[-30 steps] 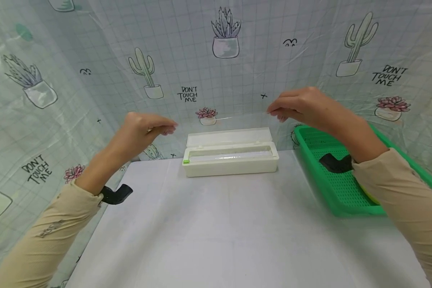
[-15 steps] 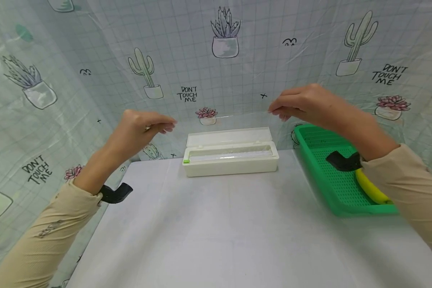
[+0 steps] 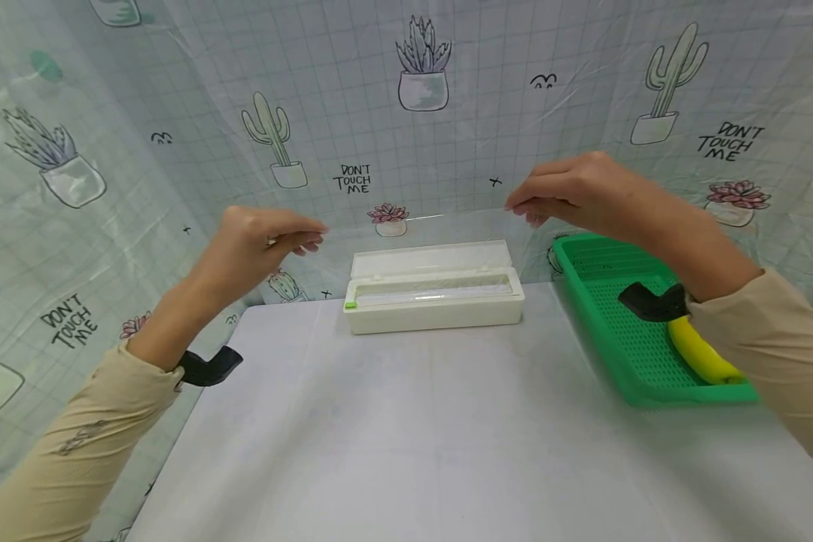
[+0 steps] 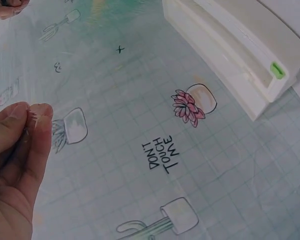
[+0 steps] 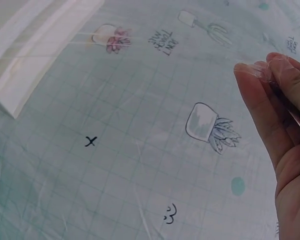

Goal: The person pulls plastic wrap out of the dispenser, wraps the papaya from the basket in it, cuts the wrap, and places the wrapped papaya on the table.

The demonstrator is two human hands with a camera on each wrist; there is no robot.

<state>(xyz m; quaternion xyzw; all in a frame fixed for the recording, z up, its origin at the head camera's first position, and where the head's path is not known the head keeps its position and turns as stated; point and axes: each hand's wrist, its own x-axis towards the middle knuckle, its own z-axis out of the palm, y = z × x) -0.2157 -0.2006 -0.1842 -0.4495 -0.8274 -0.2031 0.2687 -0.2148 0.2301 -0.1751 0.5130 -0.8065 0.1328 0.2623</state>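
Observation:
A thin sheet of clear plastic wrap [image 3: 440, 216] is stretched in the air between the two hands. The left hand [image 3: 251, 241] pinches one end; in the left wrist view crinkled film [image 4: 35, 118] shows between thumb and fingertip. At the other end, the right hand [image 3: 583, 192] pinches the film too, and a bunched edge of wrap [image 5: 261, 72] shows at its fingertips in the right wrist view. Beneath and beyond the sheet stands a white plastic wrap dispenser [image 3: 436, 318], lid [image 3: 430, 260] raised, with a green cutter tab [image 3: 351, 305] at its left end.
To the right sits a green perforated basket [image 3: 599, 342] holding a yellow curved fruit like a banana [image 3: 701, 354], partly hidden by the right sleeve. A white table [image 3: 406, 429] lies below. A cactus-printed sheet [image 3: 461, 143] hangs behind and at the left.
Both hands have drawn slightly farther apart, the left one leftward, the right one rightward and up. As the right forearm shifts, more of the yellow fruit comes into view.

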